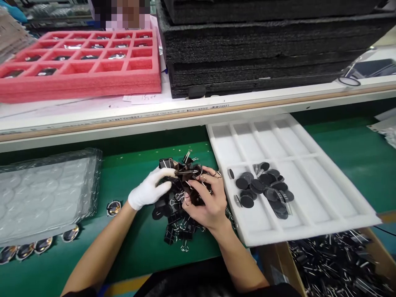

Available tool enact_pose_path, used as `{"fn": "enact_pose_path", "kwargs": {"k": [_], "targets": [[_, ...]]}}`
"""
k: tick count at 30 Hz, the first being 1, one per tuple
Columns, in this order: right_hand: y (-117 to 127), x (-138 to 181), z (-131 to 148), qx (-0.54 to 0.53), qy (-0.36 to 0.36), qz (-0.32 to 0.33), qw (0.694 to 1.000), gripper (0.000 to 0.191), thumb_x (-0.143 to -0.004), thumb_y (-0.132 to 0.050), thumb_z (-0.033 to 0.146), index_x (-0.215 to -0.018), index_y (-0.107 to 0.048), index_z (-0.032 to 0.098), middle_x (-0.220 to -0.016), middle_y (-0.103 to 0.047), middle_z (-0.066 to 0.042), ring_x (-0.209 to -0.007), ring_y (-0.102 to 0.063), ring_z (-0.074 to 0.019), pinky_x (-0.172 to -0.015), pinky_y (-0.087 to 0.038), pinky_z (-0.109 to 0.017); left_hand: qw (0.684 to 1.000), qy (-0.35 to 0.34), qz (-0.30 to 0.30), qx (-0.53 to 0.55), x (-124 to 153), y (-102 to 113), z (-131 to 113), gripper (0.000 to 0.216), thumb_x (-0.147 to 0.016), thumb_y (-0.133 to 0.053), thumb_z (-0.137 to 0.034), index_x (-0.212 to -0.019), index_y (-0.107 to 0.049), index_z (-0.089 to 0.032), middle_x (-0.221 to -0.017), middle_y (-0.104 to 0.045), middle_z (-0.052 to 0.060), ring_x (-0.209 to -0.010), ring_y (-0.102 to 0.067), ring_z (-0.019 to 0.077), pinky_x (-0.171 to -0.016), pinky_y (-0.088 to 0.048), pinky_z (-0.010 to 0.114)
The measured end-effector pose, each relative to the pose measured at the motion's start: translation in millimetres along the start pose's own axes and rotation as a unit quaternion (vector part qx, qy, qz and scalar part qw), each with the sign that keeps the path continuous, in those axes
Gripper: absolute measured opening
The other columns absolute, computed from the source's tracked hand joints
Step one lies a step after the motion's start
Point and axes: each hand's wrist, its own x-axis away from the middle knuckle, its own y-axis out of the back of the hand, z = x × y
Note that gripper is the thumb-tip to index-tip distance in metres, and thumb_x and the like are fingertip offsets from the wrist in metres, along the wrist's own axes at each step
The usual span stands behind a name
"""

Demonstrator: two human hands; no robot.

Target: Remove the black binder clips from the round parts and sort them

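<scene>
A heap of black binder clips (185,225) with silver wire handles lies on the green mat in front of me, with a few black round discs (157,213) at its left side. My left hand (154,187), in a white glove, grips clips at the upper left of the heap between thumb and fingers. From the right, my bare right hand (208,200) curls its fingers around clips at the top of the heap. The fingertips of both hands are partly hidden among the dark clips, so which clip each one holds is hard to separate.
Right of the heap, a white foam tray (335,189) carries loose black discs. Below it stands a cardboard box (286,264) full of binder clips. Clear plastic trays (46,189) and several round shiny pieces (70,233) lie left. A shelf behind holds pink foam (93,82) and black foam (256,53).
</scene>
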Motion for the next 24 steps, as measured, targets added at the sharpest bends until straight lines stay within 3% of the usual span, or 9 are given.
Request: {"fn": "enact_pose_path", "kwargs": {"k": [4, 8, 11, 16, 19, 21, 24], "targets": [[6.1, 3.8, -9.8, 0.001, -0.032, 0.031, 0.999, 0.024, -0.080, -0.068, 0.015, -0.103, -0.067, 0.021, -0.105, -0.059, -0.010, -0.115, -0.063, -0.0346, -0.093, -0.059, -0.056, 0.997, -0.007, 0.039, -0.062, -0.7, 9.5, -9.2, 0.028, -0.102, -0.049, -0.036, -0.111, -0.073, -0.022, -0.116, -0.074, 0.007, -0.111, -0.066, 0.0221, -0.103, -0.054, 0.040], [7.2, 9.8, -20.5, 0.024, -0.090, 0.051, 0.994, 0.008, -0.084, -0.069, 0.021, -0.092, -0.067, 0.022, -0.108, -0.062, -0.010, -0.119, -0.062, -0.0345, -0.096, -0.056, -0.057, 0.996, -0.023, 0.054, -0.070, -3.4, 10.6, -15.7, 0.029, -0.102, -0.051, -0.031, -0.100, -0.078, -0.021, -0.146, -0.059, 0.010, -0.141, -0.051, 0.0271, -0.119, -0.044, 0.044], [7.9, 13.3, -25.1, 0.008, -0.128, 0.058, 0.990, 0.007, -0.088, -0.069, 0.024, -0.094, -0.068, 0.022, -0.114, -0.063, -0.010, -0.125, -0.060, -0.0342, -0.101, -0.055, -0.058, 0.997, -0.015, 0.054, -0.048, -2.0, 7.7, -15.0, 0.030, -0.102, -0.052, -0.030, -0.095, -0.079, -0.020, -0.153, -0.053, 0.011, -0.145, -0.048, 0.0271, -0.120, -0.043, 0.042], [17.8, 13.6, -23.8, -0.029, -0.161, 0.065, 0.984, 0.029, -0.093, -0.067, 0.028, -0.120, -0.068, 0.020, -0.125, -0.062, -0.014, -0.128, -0.058, -0.0327, -0.108, -0.052, -0.057, 0.997, 0.022, -0.034, -0.066, -0.2, 7.0, -13.4, 0.030, -0.104, -0.050, -0.032, -0.106, -0.077, -0.021, -0.139, -0.064, 0.011, -0.132, -0.060, 0.0244, -0.115, -0.048, 0.044], [29.9, 14.2, -23.3, -0.046, -0.191, 0.085, 0.977, 0.033, -0.100, -0.058, 0.030, -0.131, -0.063, 0.021, -0.132, -0.061, -0.013, -0.128, -0.059, -0.0297, -0.108, -0.052, -0.054, 0.992, -0.002, -0.080, -0.094, -6.6, 5.3, -30.5, 0.029, -0.104, -0.048, -0.028, -0.111, -0.075, -0.021, -0.141, -0.062, 0.012, -0.130, -0.061, 0.0233, -0.112, -0.050, 0.044], [38.6, 17.0, -25.1, -0.038, -0.200, 0.097, 0.974, 0.036, -0.104, -0.050, 0.027, -0.138, -0.060, 0.024, -0.140, -0.058, -0.012, -0.131, -0.057, -0.0275, -0.110, -0.052, -0.052, 0.989, -0.055, -0.044, -0.132, -13.4, -0.7, -49.8, 0.028, -0.103, -0.049, -0.026, -0.114, -0.075, -0.023, -0.143, -0.059, 0.012, -0.132, -0.059, 0.0244, -0.112, -0.049, 0.046], [51.5, 23.9, -31.1, -0.016, -0.206, 0.151, 0.967, 0.043, -0.105, -0.046, 0.025, -0.149, -0.050, 0.027, -0.150, -0.051, -0.011, -0.139, -0.051, -0.0267, -0.115, -0.049, -0.051, 0.968, -0.098, 0.095, -0.209, -21.3, -13.8, -77.5, 0.023, -0.100, -0.057, -0.031, -0.106, -0.079, -0.029, -0.148, -0.056, 0.011, -0.144, -0.047, 0.0322, -0.117, -0.040, 0.056]]}}
